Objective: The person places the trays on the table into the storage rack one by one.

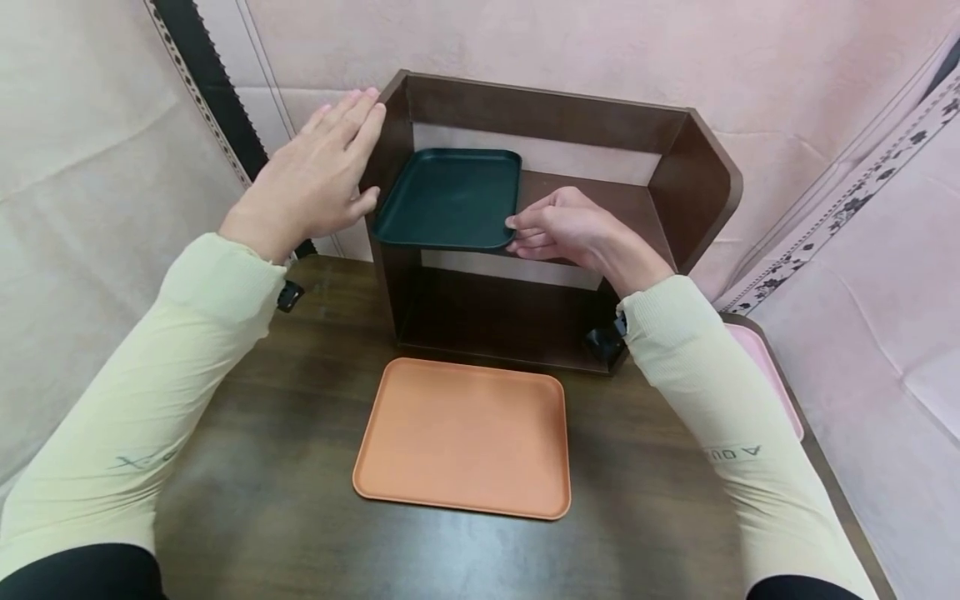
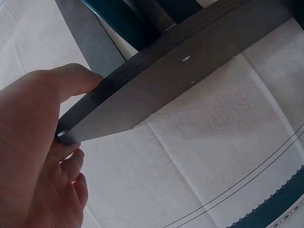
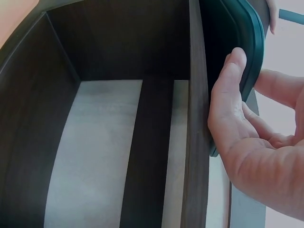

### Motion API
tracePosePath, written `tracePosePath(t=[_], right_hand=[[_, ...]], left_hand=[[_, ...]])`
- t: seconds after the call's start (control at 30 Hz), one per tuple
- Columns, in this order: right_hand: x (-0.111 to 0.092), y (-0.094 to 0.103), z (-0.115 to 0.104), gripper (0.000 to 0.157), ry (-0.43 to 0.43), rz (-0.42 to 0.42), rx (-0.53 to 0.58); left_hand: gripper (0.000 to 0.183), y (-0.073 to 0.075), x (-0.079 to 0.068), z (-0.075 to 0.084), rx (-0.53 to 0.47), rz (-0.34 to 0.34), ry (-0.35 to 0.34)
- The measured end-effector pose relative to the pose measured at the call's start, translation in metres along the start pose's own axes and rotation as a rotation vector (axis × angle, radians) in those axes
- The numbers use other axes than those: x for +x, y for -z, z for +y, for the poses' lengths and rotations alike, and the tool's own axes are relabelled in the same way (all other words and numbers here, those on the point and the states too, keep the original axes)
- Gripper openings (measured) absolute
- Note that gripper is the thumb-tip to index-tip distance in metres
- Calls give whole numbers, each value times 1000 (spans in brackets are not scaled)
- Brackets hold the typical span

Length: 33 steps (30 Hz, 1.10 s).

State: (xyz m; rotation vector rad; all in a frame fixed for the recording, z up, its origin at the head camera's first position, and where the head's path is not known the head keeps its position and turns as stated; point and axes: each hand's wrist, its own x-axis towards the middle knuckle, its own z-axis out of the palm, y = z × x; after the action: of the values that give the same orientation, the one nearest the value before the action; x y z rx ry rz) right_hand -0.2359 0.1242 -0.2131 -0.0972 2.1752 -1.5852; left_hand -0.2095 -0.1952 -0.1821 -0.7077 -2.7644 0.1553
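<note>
A dark green tray (image 1: pixel 450 200) lies over the left part of the upper board of a dark brown two-tier shelf (image 1: pixel 547 96). My right hand (image 1: pixel 566 229) pinches the tray's near right corner; the right wrist view has its fingers on both sides of the green rim (image 3: pixel 256 52). My left hand (image 1: pixel 315 171) rests against the shelf's left side panel (image 2: pixel 156 85), fingers extended along it. In the left wrist view, the thumb (image 2: pixel 78 78) touches the panel's edge. An orange tray (image 1: pixel 461 437) lies flat on the table in front of the shelf.
A pink tray (image 1: pixel 765 375) sits at the table's right edge, partly behind my right sleeve. The shelf's lower level (image 1: pixel 495 317) stands on the wooden table (image 1: pixel 300 467). Pale patterned cloth (image 1: pixel 862 292) hangs behind and at both sides.
</note>
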Motion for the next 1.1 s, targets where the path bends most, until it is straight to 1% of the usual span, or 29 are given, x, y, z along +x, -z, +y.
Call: tracePosePath(t=[0.17, 0.33, 0.47, 0.73, 0.9, 1.1], right_hand=[[-1, 0, -1, 38, -5, 2, -6], [-3, -1, 1, 36, 2, 23, -31], [-7, -2, 3, 33, 41, 55, -118], [-12, -8, 7, 27, 151, 142, -292], [-14, -10, 7, 24, 173, 188, -373], [-17, -9, 4, 23, 186, 204, -461]], left_hand=[[84, -1, -2, 0, -10, 9, 2], [84, -2, -1, 0, -9, 13, -3], [84, -1, 0, 0, -10, 12, -3], [84, -2, -2, -1, -13, 25, -14], [84, -2, -2, 1, -18, 15, -10], [84, -2, -1, -1, -18, 16, -12]])
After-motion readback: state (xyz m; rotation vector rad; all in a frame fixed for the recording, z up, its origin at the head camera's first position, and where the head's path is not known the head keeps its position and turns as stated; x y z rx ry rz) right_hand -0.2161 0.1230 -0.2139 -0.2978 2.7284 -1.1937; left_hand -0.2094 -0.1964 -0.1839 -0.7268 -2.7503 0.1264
